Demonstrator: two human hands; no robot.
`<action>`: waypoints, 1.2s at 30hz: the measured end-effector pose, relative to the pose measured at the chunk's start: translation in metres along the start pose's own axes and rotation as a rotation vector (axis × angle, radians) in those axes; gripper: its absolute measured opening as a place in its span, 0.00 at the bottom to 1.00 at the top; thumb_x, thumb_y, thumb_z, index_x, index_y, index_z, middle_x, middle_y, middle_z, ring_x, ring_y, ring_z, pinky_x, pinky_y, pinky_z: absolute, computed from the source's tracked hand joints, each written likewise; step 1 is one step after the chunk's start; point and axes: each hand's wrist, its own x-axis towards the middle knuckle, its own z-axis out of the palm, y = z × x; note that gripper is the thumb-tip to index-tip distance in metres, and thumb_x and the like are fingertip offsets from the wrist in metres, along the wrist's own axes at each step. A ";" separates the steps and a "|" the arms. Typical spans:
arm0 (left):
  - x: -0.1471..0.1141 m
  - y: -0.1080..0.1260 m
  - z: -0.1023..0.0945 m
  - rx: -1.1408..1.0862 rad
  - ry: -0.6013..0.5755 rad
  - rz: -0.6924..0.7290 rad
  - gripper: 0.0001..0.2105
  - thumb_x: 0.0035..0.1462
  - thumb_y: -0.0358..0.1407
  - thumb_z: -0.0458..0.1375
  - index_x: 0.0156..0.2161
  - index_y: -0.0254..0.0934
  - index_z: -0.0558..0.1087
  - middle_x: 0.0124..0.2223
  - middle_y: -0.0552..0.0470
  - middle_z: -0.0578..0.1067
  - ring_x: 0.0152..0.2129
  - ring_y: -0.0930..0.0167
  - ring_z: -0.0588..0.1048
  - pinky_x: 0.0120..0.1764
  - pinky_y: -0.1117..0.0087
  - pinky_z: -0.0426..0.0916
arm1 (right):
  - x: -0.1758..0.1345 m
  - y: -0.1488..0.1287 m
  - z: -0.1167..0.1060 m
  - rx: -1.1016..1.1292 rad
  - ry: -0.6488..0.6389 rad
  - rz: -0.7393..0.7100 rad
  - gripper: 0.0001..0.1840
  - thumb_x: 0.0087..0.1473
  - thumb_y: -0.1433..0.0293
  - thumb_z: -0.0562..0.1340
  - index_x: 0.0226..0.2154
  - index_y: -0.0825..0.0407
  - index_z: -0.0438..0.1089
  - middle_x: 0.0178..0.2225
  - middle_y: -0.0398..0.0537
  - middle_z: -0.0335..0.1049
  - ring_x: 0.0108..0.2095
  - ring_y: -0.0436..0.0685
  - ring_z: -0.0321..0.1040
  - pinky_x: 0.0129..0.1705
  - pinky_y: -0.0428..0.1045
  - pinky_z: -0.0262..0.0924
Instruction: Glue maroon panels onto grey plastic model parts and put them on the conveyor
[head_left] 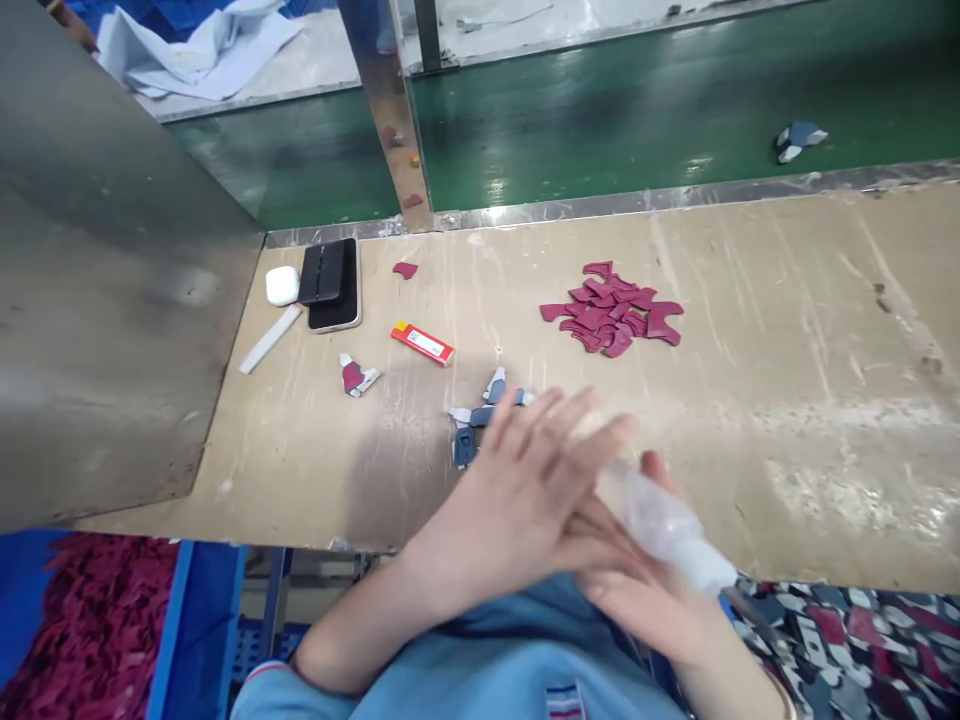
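Note:
My left hand [525, 490] is stretched over the tabletop with its fingers extended and a little blurred, nothing visible in its grasp. Its thumb side overlaps my right hand [637, 600], which holds a translucent plastic bottle [664, 515] with a white end pointing down toward me. Part of the right fingers is hidden under the left hand. Just beyond my left hand lie several small blue-grey and white moulded pieces [465, 445], partly covered by it. Farther out sits a loose pile of thin maroon pieces [611, 310]. To the left is one piece with a maroon patch [354, 378].
A red lighter-sized packet [422, 343], a black phone-like device [334, 290], a white case [282, 286] and a pale strip [270, 340] lie left. A metal panel [97, 270] rises beside them. Beyond the table runs a green belt [600, 130]. Blue bins [199, 630] stand below.

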 end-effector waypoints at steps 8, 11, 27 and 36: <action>-0.062 -0.050 -0.006 0.386 -0.085 -0.142 0.20 0.73 0.24 0.54 0.65 0.39 0.73 0.72 0.41 0.73 0.67 0.52 0.73 0.69 0.44 0.69 | -0.003 -0.053 -0.023 0.366 0.063 -0.190 0.23 0.46 0.58 0.81 0.34 0.46 0.69 0.24 0.34 0.61 0.18 0.45 0.46 0.21 0.43 0.61; -0.071 -0.061 -0.022 0.399 -0.027 -0.204 0.21 0.73 0.25 0.53 0.66 0.39 0.71 0.70 0.41 0.75 0.68 0.51 0.72 0.70 0.38 0.66 | -0.002 -0.058 -0.024 0.346 0.088 -0.180 0.23 0.44 0.60 0.81 0.34 0.44 0.69 0.24 0.34 0.62 0.18 0.46 0.47 0.21 0.45 0.61; -0.014 -0.057 -0.034 -0.502 0.053 -0.437 0.14 0.76 0.34 0.53 0.63 0.41 0.68 0.52 0.45 0.84 0.45 0.65 0.84 0.49 0.61 0.81 | 0.011 -0.041 0.006 0.139 0.083 -0.216 0.24 0.48 0.54 0.81 0.32 0.49 0.71 0.23 0.33 0.55 0.20 0.43 0.43 0.20 0.39 0.55; -0.040 -0.018 0.001 -0.937 0.216 -0.693 0.30 0.65 0.30 0.67 0.67 0.45 0.61 0.51 0.51 0.82 0.41 0.72 0.82 0.48 0.70 0.80 | 0.030 -0.025 0.023 -0.147 0.251 -0.300 0.27 0.37 0.51 0.85 0.33 0.47 0.78 0.24 0.35 0.56 0.22 0.46 0.44 0.20 0.43 0.55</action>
